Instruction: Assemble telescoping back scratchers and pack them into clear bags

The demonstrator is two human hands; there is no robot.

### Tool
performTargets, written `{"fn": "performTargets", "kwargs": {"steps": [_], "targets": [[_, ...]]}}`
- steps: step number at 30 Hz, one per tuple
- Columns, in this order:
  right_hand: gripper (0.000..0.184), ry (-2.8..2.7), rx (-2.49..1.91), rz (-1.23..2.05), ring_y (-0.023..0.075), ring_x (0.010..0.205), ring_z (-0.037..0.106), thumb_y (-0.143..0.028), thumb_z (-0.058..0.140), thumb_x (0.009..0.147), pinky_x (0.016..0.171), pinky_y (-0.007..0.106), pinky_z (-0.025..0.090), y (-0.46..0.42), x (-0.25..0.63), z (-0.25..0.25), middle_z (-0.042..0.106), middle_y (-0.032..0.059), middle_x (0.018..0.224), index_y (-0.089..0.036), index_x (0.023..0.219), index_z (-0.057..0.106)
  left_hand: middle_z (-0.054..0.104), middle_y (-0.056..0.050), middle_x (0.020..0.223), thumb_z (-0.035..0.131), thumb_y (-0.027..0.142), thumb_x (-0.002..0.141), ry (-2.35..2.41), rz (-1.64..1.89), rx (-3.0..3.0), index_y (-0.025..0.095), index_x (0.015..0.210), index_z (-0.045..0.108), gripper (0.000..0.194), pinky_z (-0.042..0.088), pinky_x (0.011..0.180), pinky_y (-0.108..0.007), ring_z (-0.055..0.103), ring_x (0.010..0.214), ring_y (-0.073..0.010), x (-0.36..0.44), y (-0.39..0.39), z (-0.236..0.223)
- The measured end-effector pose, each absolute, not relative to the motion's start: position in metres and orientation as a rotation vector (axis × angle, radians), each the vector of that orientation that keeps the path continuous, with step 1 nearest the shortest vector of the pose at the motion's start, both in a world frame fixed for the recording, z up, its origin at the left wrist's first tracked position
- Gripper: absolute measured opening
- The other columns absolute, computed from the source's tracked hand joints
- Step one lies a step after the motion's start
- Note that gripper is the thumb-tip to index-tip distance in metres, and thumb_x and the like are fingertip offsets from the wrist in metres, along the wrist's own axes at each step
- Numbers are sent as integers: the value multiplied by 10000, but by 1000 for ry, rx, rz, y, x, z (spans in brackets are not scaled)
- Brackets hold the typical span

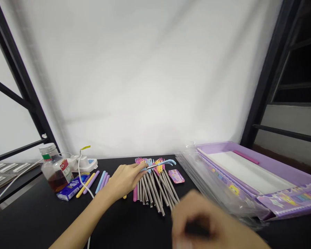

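Note:
My left hand (124, 180) pinches the metal stem of a blue-headed tool (162, 164) and holds it just above a row of several like tools with pink, yellow and blue heads (152, 186) on the black table (41, 224). My right hand (207, 224) is near the camera at the bottom right, smeared by motion; its fingers cannot be made out. A small pink card (176, 176) lies right of the row.
Several pastel sleeves (98, 181) lie left of the row, beside a blue packet (72, 187), a bottle of brown liquid (55, 171) and a white plug with cable (84, 162). A purple box (261, 173) and clear plastic bags (210, 183) fill the right.

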State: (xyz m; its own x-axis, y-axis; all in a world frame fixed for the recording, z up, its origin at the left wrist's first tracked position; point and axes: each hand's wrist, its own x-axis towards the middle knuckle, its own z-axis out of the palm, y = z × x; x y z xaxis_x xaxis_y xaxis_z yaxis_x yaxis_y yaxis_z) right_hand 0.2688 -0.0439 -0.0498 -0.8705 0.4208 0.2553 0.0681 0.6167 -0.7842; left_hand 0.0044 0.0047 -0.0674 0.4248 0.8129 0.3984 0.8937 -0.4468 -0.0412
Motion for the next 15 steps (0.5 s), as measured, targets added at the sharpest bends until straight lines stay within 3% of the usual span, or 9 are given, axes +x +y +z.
{"fn": "performTargets", "kwargs": {"steps": [1,3,6,9,11,15], "targets": [[385,-2267,-501,1067,176,815,609,-517,410,999,723,295,496,-32,271,-40,655,53,882,-224,907,643,716,-30,1017,304,438,1043,-1498,-477,-2438,267,1239,543,353,449,676,-256,704,872,-215,5,5,-67],[295,-1823,-819,724,195,789,604,-475,526,948,728,317,477,-8,270,-25,665,48,835,-227,853,654,715,-38,990,320,429,1039,-1518,-488,-2442,263,1241,547,346,463,679,-251,703,859,-214,5,6,-67],[285,-1859,-1026,408,266,1015,612,-480,581,902,882,391,461,27,262,-17,679,76,1120,-251,1032,689,710,-46,967,336,420,1034,-1528,-521,-2447,255,1246,546,342,483,696,-253,699,851,-210,6,7,-66],[417,-2013,-1089,582,255,912,667,-530,610,878,801,375,498,53,255,-25,699,87,1066,-236,1171,649,697,-45,1017,354,410,1032,-1527,-572,-2445,250,1239,540,322,484,703,-260,690,853,-202,7,6,-66],[393,-2016,-1064,790,218,752,678,-534,635,861,678,323,495,65,255,-34,713,64,893,-201,1066,678,680,-29,1010,374,401,1029,-1531,-605,-2443,253,1228,540,299,463,663,-256,671,779,-177,7,6,-68],[365,-1838,-979,1019,193,744,676,-522,733,786,664,281,496,75,259,-48,718,57,842,-163,838,694,635,-13,935,399,382,1027,-1513,-661,-2456,254,1218,552,276,438,646,-249,617,715,-143,9,7,-72]]}}
